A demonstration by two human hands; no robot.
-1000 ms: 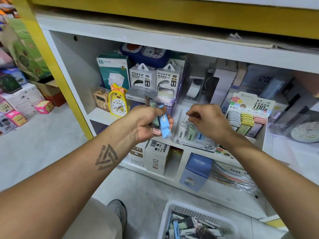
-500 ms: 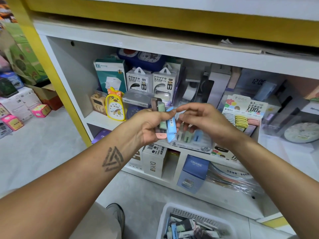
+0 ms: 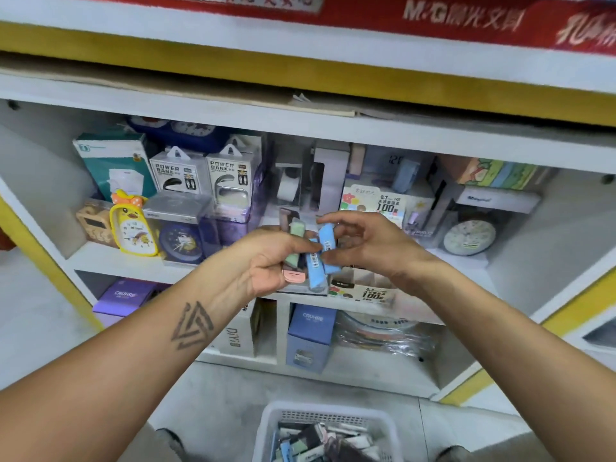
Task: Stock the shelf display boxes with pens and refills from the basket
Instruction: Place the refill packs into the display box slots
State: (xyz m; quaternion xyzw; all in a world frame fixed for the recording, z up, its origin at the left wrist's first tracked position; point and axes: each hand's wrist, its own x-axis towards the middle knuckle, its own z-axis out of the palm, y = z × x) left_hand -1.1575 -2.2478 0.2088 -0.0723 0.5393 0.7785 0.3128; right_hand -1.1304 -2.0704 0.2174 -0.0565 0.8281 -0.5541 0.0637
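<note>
Since the earlier frame our view has tipped upward, so a red banner (image 3: 433, 15) now fills the top edge, and our right hand (image 3: 370, 248) has closed in on the bundle. At centre frame, before the shelf (image 3: 300, 125), our left hand (image 3: 266, 261) grips the refill packs (image 3: 300, 258), green, pink and blue. Our right hand pinches one blue pack (image 3: 328, 245) at the bundle's right side. At the bottom edge sits the white basket (image 3: 326, 418), holding more packs.
</note>
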